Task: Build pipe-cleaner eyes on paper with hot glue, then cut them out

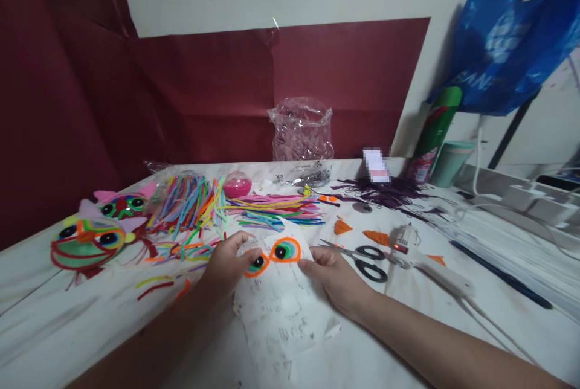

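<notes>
Two pipe-cleaner eye shapes lie on a white printed paper (281, 310) in front of me. The right eye (285, 250) has an orange rim, coloured rings and a black centre. My left hand (226, 263) pinches the left eye (257, 264), thumb and fingers closed on its orange rim. My right hand (333, 274) rests on the paper's right edge with fingers curled, thumb tip close to the right eye.
Loose coloured pipe cleaners (272, 208) spread behind the paper. Two finished cat-face masks (88, 241) lie at the left. Scissors (362, 254), a glue gun (417, 253), orange cones (376, 237), purple strands (389, 189), a pink ball (237, 183) and a clear bag (301, 129) sit around.
</notes>
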Tool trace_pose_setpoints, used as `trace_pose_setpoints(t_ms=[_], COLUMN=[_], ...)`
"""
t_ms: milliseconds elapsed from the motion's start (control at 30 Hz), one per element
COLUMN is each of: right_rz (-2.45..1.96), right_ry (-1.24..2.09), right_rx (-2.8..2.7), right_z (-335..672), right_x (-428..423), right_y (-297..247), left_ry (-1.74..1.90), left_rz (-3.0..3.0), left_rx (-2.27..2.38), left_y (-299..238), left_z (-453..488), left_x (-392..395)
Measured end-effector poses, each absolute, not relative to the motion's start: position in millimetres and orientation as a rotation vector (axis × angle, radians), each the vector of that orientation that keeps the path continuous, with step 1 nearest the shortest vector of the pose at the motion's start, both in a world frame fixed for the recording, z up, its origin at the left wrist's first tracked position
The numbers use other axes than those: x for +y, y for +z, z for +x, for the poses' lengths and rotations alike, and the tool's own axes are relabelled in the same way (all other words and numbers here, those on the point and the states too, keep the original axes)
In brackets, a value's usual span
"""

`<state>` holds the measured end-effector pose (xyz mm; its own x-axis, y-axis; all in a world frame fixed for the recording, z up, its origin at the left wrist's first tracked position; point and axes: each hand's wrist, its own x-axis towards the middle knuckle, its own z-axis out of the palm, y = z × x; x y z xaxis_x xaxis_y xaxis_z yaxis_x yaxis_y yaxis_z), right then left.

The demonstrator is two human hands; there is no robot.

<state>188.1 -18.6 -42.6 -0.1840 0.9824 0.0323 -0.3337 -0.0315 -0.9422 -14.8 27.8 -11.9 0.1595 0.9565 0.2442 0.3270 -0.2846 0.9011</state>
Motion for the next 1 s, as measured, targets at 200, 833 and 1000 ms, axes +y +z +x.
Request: trace_pose_setpoints(t_ms=[200, 833, 1000], right_rz=[-0.912, -0.902, -0.944], right_ry=[1.435, 1.418, 1.332], right_rx=[-1.061, -1.09, -1.075], right_z=[187.0, 187.3, 188.1], right_x=[-20.2, -21.0, -18.5], right_y=[-41.6, -36.9, -40.1], left_ry=[1.064, 1.058, 1.176], left_rz=[1.754, 1.775, 1.59], left_rx=[1.269, 1.254, 1.144], left_y=[-8.8, -8.0, -9.8], left_z=[-14.3, -10.9, -9.4], left_x=[26.3, 21.7, 20.9])
